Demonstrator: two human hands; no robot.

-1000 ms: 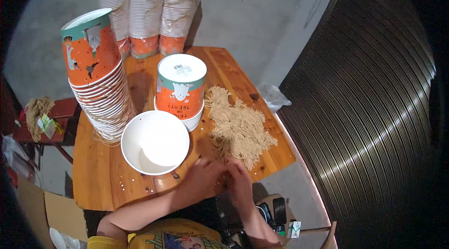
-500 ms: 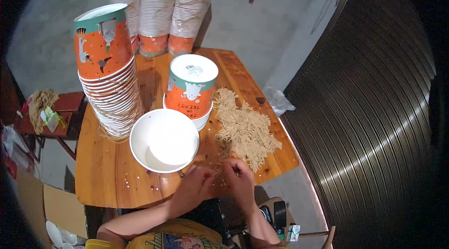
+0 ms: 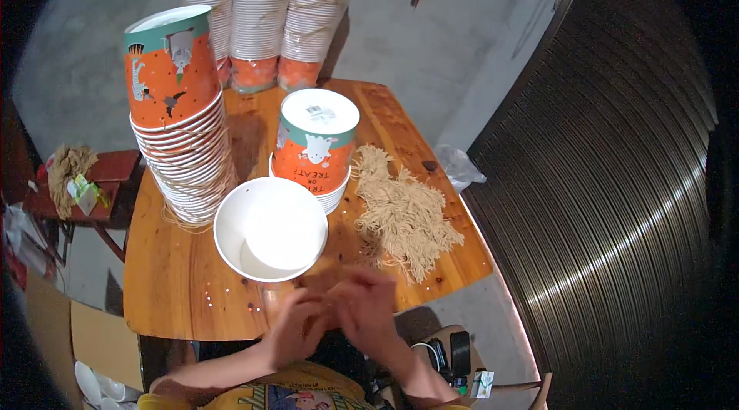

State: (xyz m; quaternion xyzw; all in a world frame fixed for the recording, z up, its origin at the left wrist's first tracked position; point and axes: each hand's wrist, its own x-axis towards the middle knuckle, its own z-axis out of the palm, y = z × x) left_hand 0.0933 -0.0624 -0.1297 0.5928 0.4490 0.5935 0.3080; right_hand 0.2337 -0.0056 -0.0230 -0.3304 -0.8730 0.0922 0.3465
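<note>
My left hand (image 3: 299, 323) and my right hand (image 3: 365, 311) meet at the table's near edge, fingers closed and drawn together. Whatever they hold is too small and blurred to make out. Just beyond them an open white paper bucket (image 3: 254, 262) faces up, its inside showing. To the right of it lies a heap of tan cords (image 3: 408, 221), apart from both hands. Behind the bucket stands a short upside-down stack of orange and green printed buckets (image 3: 304, 160).
A tall bucket stack (image 3: 173, 102) with cords hanging down it stands on the left of the wooden table (image 3: 177, 294). Plastic-wrapped bucket stacks (image 3: 258, 21) stand at the back. Small white bits lie near the front edge. A red bench (image 3: 115, 167) is at far left.
Both hands have moved left and a little toward me, away from the cord heap. The right hand has come up against the left. The bucket and stacks stay essentially in place.
</note>
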